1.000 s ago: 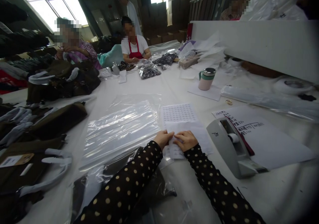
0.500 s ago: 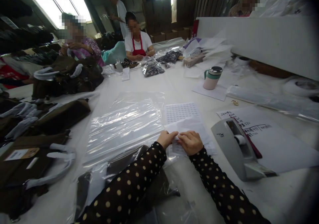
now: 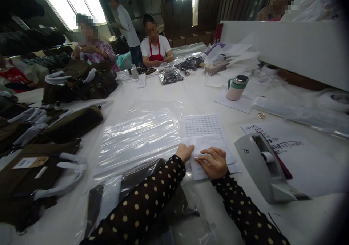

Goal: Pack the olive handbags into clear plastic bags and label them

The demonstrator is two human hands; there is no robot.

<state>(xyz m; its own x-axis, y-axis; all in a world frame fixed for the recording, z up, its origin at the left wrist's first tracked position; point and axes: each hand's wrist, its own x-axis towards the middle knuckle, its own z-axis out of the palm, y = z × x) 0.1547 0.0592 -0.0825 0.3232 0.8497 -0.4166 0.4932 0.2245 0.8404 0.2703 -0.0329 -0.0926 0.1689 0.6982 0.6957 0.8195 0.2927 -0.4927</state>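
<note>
A sheet of small printed labels [image 3: 203,124] lies on the table in front of me, with its near part turned over so the white back shows. My left hand [image 3: 184,152] is closed on the folded edge of that sheet. Just to the right, my right hand [image 3: 214,162] has thumb and forefinger pinched together over the sheet; what lies between the fingertips is too small to make out. Under my left forearm is a dark brown bag in clear plastic [image 3: 136,172]. Flat clear plastic bags [image 3: 139,136] lie left of the sheet.
A grey tape dispenser [image 3: 265,168] stands right, on a handwritten paper [image 3: 313,161]. Beyond are gold rings [image 3: 261,116] and a pink-green mug [image 3: 237,88]. Brown handbags [image 3: 35,168] with wrapped handles fill the left. Several people are around the table's far side.
My right hand has drawn slightly right and down, apart from my left, its fingers lifted more. The view has shifted slightly left. A standing person behind has moved.
</note>
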